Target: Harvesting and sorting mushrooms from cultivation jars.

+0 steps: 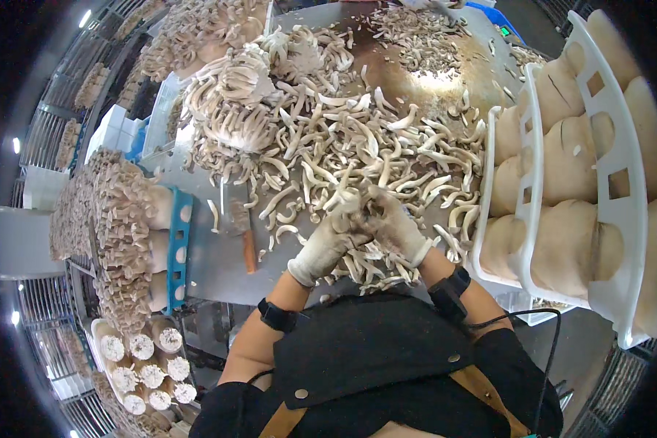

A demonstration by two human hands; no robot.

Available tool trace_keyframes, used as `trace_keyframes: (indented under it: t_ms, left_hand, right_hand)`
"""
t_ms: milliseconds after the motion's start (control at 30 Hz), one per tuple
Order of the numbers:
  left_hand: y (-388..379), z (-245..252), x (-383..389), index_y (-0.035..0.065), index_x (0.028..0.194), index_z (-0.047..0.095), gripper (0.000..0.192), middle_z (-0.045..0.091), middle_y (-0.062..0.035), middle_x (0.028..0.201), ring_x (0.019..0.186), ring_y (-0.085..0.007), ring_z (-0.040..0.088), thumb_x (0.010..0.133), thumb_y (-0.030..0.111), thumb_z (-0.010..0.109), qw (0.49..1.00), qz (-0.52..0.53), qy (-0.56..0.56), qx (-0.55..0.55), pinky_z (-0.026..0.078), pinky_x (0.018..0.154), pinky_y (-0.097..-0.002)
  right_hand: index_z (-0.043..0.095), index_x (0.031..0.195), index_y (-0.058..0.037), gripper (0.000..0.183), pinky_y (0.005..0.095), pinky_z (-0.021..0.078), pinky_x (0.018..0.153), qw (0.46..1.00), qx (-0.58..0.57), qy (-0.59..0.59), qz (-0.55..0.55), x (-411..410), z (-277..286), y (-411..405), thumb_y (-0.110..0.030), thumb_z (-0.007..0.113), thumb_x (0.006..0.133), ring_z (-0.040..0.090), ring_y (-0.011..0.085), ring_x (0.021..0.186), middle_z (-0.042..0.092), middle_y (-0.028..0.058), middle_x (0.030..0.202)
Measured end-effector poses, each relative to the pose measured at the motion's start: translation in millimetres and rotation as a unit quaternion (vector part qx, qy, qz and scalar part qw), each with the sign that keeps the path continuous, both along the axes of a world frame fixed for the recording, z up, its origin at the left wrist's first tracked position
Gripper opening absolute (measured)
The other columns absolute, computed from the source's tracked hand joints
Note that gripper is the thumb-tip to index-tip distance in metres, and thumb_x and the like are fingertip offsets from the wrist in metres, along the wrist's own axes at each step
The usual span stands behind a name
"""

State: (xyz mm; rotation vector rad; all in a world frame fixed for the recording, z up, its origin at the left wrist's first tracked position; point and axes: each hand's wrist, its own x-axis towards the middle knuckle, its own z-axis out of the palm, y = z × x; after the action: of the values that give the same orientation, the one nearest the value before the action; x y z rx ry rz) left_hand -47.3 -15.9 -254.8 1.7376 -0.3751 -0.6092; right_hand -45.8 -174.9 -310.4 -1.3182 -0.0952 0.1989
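My gloved left hand (324,241) is closed around a few pale mushrooms (344,198), whose stems stick up past the fingers. Close against it, my gloved right hand (398,225) has curled fingers, and whatever lies between them is hidden. Both gloves are light and soiled dark at the fingertips. Loose long-stemmed mushrooms (356,128) spread over the metal table (213,274) beyond my hands. A smaller heap of mushrooms (380,268) lies between my wrists and the table's near edge. To the left rests a cleaver (249,249) with a wooden handle.
Big mushroom clusters (235,104) are piled at the back left. Blue (178,252) and white (531,180) racks of cultivation bags flank the table. Small trimmed pieces (427,41) lie at the far end. Bags with white ends (152,376) stand low on the left.
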Motion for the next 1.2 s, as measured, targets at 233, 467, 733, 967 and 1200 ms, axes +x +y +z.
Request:
trace_keyframes:
  t_ms: [233,467,733,967,1200]
  left_hand:
    - [13,-37,-13,0.0082,0.122,0.044,0.03,0.051,-0.0059,0.116,0.102,-0.0184,0.056,0.094,0.019,0.049,0.983,0.026,0.147,-0.102,0.052,0.084,-0.0341]
    - [29,-36,-13,0.0028,0.127,0.041,0.042,0.054,-0.0085,0.115,0.102,-0.0179,0.054,0.09,0.018,0.055,0.989,0.072,0.074,-0.106,0.045,0.088,-0.0311]
    - [65,-15,-12,0.0086,0.142,0.02,0.094,0.053,-0.0211,0.12,0.103,-0.0313,0.058,0.069,0.025,0.075,0.939,0.012,0.047,0.341,0.046,0.088,-0.0355]
    - [140,-119,-119,0.0093,0.124,0.046,0.095,0.029,-0.0303,0.134,0.125,-0.0487,0.028,0.041,0.04,0.083,0.83,-0.077,-0.269,0.483,0.02,0.102,-0.0608]
    - [43,-182,38,0.0101,0.143,0.02,0.099,0.013,-0.0369,0.139,0.125,-0.0562,0.02,0.062,0.025,0.074,0.815,0.046,-0.464,0.345,0.028,0.099,-0.0577]
  right_hand:
    - [0.053,0.113,0.0016,0.035,0.0261,0.045,0.081,0.995,0.087,0.029,0.026,-7,18,13,-0.009,0.065,0.082,0.054,0.0109,0.089,0.06,0.0053,0.104]
    - [0.046,0.121,-0.0002,0.044,0.0338,0.0493,0.085,0.986,0.131,0.044,0.091,-6,-13,12,0.01,0.054,0.079,0.057,0.0211,0.103,0.053,0.0115,0.117]
    - [0.029,0.135,0.001,0.077,0.0372,0.0414,0.095,0.928,-0.362,-0.088,0.003,1,-13,-27,-0.018,0.071,0.073,0.041,0.0327,0.123,0.039,0.0247,0.133]
    - [0.026,0.142,-0.0203,0.087,0.0531,0.0249,0.104,0.454,-0.851,-0.26,-0.039,-182,-148,-121,-0.042,0.069,0.07,0.025,0.0432,0.13,0.024,0.0227,0.143]
    - [0.034,0.138,-0.0122,0.07,0.0565,0.0157,0.107,0.692,-0.695,-0.196,0.012,5,-120,-44,-0.016,0.059,0.072,0.025,0.0398,0.132,0.02,0.0249,0.145]
